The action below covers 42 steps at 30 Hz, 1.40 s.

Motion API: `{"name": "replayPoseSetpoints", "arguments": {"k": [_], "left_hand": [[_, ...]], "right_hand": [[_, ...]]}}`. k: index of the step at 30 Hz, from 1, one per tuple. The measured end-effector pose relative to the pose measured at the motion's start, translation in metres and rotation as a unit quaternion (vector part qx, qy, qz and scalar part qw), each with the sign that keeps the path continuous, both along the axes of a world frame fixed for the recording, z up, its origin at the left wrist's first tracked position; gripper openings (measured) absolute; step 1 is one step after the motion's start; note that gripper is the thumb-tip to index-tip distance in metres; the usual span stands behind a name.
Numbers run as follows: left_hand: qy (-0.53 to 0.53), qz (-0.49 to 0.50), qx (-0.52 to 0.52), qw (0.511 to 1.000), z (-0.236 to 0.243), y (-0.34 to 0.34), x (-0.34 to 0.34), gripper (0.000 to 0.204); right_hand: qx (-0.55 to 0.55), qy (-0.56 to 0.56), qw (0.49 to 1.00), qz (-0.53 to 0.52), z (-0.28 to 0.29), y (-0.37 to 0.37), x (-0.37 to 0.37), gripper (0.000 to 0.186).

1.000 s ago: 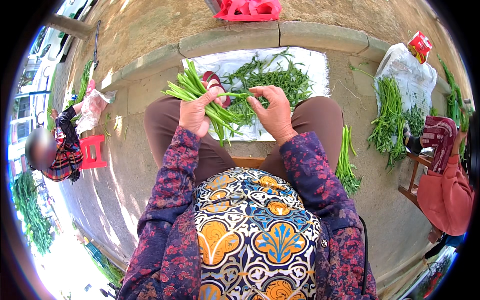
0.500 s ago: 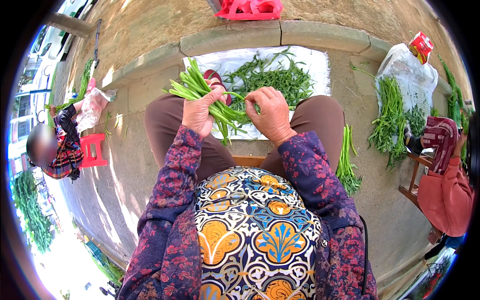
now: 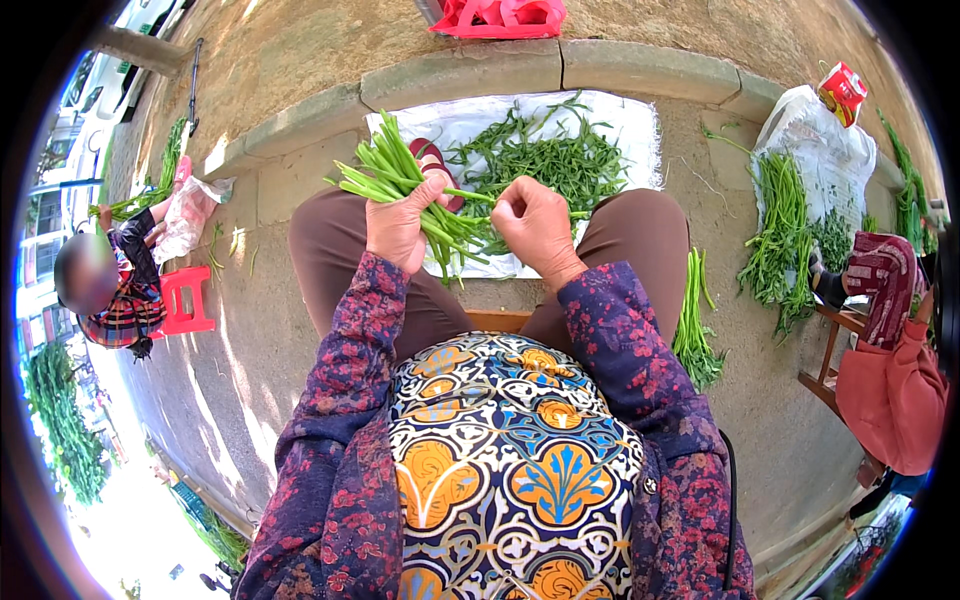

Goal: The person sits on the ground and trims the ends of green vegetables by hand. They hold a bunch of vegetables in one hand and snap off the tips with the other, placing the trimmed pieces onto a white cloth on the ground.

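Observation:
My left hand [image 3: 398,228] is closed round a bunch of long green leafy-vegetable stems [image 3: 384,165], which fans out above and below the fist. From the bunch a single green stem [image 3: 468,195] runs across to the right. My right hand [image 3: 538,228] is closed on that stem with curled fingers, and its end pokes out past the knuckles. Below both hands, a heap of loose green leaves [image 3: 550,150] lies on a white woven sheet [image 3: 642,145] spread on the ground, partly hidden by my hands and knees.
More green stalks [image 3: 692,330] lie beside my right knee. Farther right are a pile of leafy stalks [image 3: 775,235], a white plastic bag [image 3: 815,130] and a seated person [image 3: 890,390]. A person [image 3: 125,290] sits by a red stool [image 3: 186,300] at left. A stone kerb [image 3: 460,75] runs beyond the sheet.
My right hand has turned and its fingers have curled tighter, with more of the single stem now showing between my hands. The left hand keeps its hold. The person at left has shifted slightly.

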<state>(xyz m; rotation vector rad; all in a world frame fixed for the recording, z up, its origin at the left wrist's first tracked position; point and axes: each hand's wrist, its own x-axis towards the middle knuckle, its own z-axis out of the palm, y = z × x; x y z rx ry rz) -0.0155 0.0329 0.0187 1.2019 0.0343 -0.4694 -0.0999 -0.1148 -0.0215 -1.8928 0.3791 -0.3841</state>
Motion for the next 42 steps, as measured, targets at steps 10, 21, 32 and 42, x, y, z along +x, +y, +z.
{"name": "replayPoseSetpoints", "arguments": {"k": [10,21,32,42], "left_hand": [[0.019,0.062,-0.072,0.995,0.017,0.021,0.025,0.029],[0.064,0.030,-0.143,0.987,0.018,0.053,0.047,0.015],[0.068,0.041,-0.134,0.988,0.018,0.039,0.038,0.020],[0.082,0.033,-0.119,0.989,0.009,0.035,0.035,0.017]], "right_hand": [[0.324,0.017,0.929,-0.177,-0.045,-0.056,0.000,0.010],[0.316,-0.029,0.930,-0.187,-0.046,-0.062,0.000,0.013],[0.104,-0.025,0.993,-0.057,-0.029,-0.039,-0.002,0.019],[0.140,-0.033,0.986,0.087,-0.005,-0.015,-0.006,0.017]]}}
